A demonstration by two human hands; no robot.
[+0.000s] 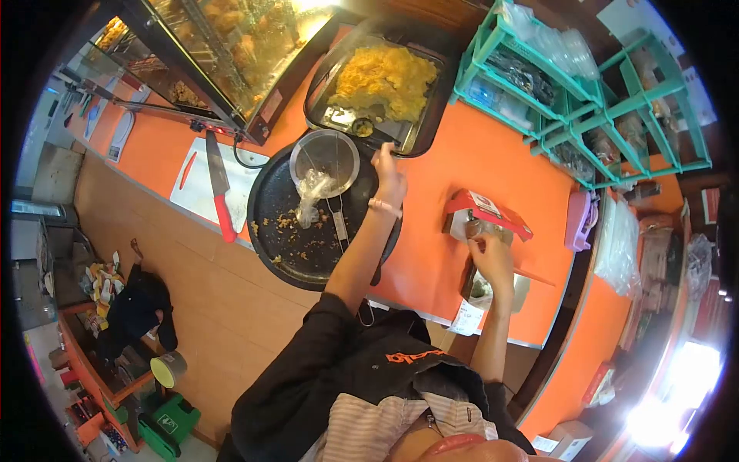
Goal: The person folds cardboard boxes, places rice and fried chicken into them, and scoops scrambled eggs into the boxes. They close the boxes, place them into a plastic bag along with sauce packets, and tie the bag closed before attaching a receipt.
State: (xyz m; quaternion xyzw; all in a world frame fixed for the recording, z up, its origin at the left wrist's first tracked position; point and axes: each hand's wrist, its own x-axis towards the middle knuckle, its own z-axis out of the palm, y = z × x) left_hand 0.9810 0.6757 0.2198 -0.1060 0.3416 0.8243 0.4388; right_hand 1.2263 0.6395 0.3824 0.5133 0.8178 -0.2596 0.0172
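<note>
My left hand (390, 179) is closed at the end of a black-handled serving spoon (372, 132). The spoon's bowl rests in a dark tray (426, 132) of yellow rice (385, 77). At an open takeaway box (456, 225) with a red lid (493, 212), my right hand (493, 258) has its fingers bent together. What they pinch is too small to make out. A second box (479, 285) with something pale green inside lies partly under my right wrist, and a printed slip (466, 317) hangs at the counter's edge.
A round black pan (269, 231) with crumbs holds a strainer (327, 154) and a crumpled plastic bag (310, 189). A red-handled knife (218, 181) lies on a white board (192, 181). A heated display case (231, 61) and green racks (531, 85) flank the tray. Another person (138, 308) crouches at left.
</note>
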